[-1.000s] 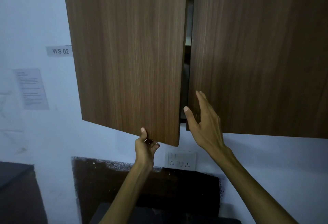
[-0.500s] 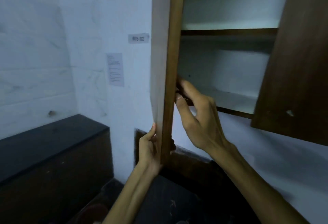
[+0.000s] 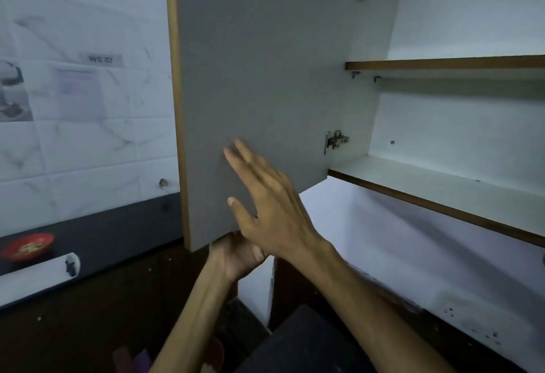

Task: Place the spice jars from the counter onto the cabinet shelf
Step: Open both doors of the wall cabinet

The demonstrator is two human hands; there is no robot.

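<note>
A red bowl (image 3: 28, 246) with pale bits of food in it sits on the dark counter (image 3: 118, 225) near the left edge. Just in front of it lies a white tube (image 3: 38, 273), its open end pointing right. On the tiled wall (image 3: 88, 151) above hang a small label reading "WS 07" (image 3: 100, 59), a blurred printed sheet (image 3: 77, 93) below it, and a picture (image 3: 11, 92) at the far left.

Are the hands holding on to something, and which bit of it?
The left hand grips the open cabinet door at its bottom edge. The right hand holds nothing: its straight fingers lie against the door's grey inside face.
</note>
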